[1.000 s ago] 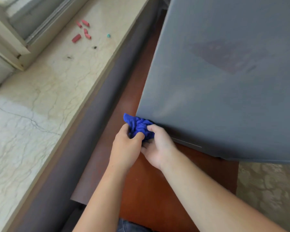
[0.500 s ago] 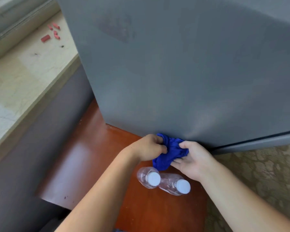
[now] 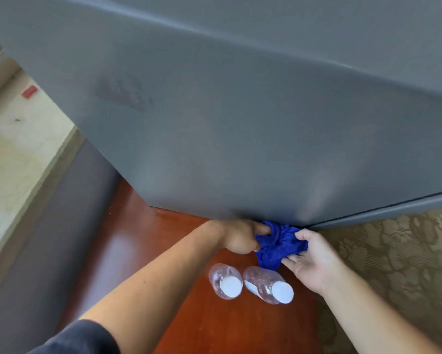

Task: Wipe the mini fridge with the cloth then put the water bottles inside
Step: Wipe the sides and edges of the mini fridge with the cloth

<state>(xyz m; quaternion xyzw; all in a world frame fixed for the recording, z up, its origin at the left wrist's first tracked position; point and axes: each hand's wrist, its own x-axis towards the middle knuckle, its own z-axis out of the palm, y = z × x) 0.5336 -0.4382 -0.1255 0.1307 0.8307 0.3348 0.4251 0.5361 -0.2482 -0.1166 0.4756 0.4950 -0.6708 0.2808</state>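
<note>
A: What is lying along the left?

B: A pale stone sill (image 3: 15, 154) is carrying a red eraser-like piece (image 3: 29, 92) near its far edge. A reddish wooden stand (image 3: 143, 251) is bearing the grey mini fridge (image 3: 240, 123), which is filling most of the view.

A: And the hands?

B: At the fridge's near lower corner, the left hand (image 3: 240, 237) is gripping the blue cloth (image 3: 278, 245) with curled fingers; the right hand (image 3: 309, 259) is pinching its other side.

A: Any open room?

B: Bare wood is showing left of the two clear water bottles (image 3: 250, 283), standing upright with white caps, just beside the cloth, near the stand's right edge. Patterned carpet (image 3: 393, 264) is lying beyond.
</note>
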